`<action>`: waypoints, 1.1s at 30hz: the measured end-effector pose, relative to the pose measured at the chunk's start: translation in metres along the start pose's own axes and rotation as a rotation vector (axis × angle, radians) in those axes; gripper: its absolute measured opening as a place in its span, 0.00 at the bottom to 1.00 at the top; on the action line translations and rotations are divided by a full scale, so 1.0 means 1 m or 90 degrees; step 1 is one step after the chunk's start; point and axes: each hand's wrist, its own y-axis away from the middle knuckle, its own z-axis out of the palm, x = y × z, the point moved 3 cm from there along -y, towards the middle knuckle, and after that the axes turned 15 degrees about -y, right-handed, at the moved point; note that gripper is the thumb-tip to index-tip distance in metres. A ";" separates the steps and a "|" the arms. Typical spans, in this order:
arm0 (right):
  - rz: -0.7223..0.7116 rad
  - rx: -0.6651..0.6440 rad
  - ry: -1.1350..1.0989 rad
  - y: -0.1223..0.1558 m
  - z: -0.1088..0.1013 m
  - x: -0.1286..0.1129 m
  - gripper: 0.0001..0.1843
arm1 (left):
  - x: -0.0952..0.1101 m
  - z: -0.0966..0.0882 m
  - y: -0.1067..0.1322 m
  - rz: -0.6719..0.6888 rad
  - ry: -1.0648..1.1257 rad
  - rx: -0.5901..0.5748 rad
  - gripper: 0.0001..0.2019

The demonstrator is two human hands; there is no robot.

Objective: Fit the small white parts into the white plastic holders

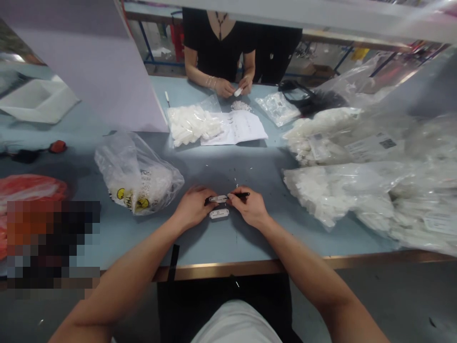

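My left hand point(193, 207) and my right hand point(250, 207) meet above the light blue table top point(228, 243). Between them, my left fingers pinch one end of a small white plastic part point(218, 198) with several small holes. My right fingers grip a thin black pen-like tool point(242, 195), its tip at the white part. A second white plastic part point(219, 214) lies flat on the table just below my hands, apart from both.
Across the table, a co-worker's hands point(233, 87) hold a small white piece. Between us lie a bag of white parts point(193, 125) and printed papers point(237, 127). Bulging bags of white parts point(339, 190) fill the right, a smiley-printed bag point(137, 174) the left. A lavender partition point(89, 62) stands far left.
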 end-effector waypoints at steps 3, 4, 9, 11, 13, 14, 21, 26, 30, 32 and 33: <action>0.003 -0.004 -0.017 0.000 0.001 -0.001 0.12 | 0.001 0.000 0.000 0.006 -0.004 0.002 0.08; 0.005 -0.005 -0.021 0.000 0.001 -0.002 0.12 | 0.001 -0.001 0.000 0.007 -0.004 0.002 0.08; 0.010 -0.015 -0.003 -0.001 0.001 -0.002 0.11 | 0.000 0.000 -0.001 -0.002 -0.003 -0.011 0.08; 0.004 -0.018 0.015 -0.001 0.001 -0.002 0.12 | 0.000 0.000 -0.001 -0.001 -0.005 -0.008 0.08; -0.001 -0.018 0.035 -0.002 0.001 -0.003 0.12 | -0.001 0.001 -0.001 0.000 -0.005 -0.007 0.08; -0.002 -0.017 0.040 -0.002 0.002 -0.003 0.11 | -0.001 0.001 -0.001 -0.001 -0.004 -0.006 0.09; -0.010 -0.014 0.048 -0.004 0.002 -0.003 0.11 | 0.000 0.000 0.000 0.011 -0.001 0.002 0.08; 0.009 0.003 0.027 -0.003 -0.001 -0.001 0.12 | 0.000 -0.001 -0.001 0.000 -0.002 -0.007 0.09; 0.020 0.026 -0.021 -0.002 -0.002 0.001 0.11 | 0.000 0.000 -0.001 -0.002 0.005 -0.008 0.09; 0.022 0.029 -0.018 -0.002 -0.002 0.002 0.11 | 0.000 0.000 0.000 -0.005 0.005 -0.011 0.09; 0.024 0.027 -0.016 -0.002 -0.002 0.002 0.11 | 0.000 0.000 0.000 -0.008 0.006 -0.013 0.09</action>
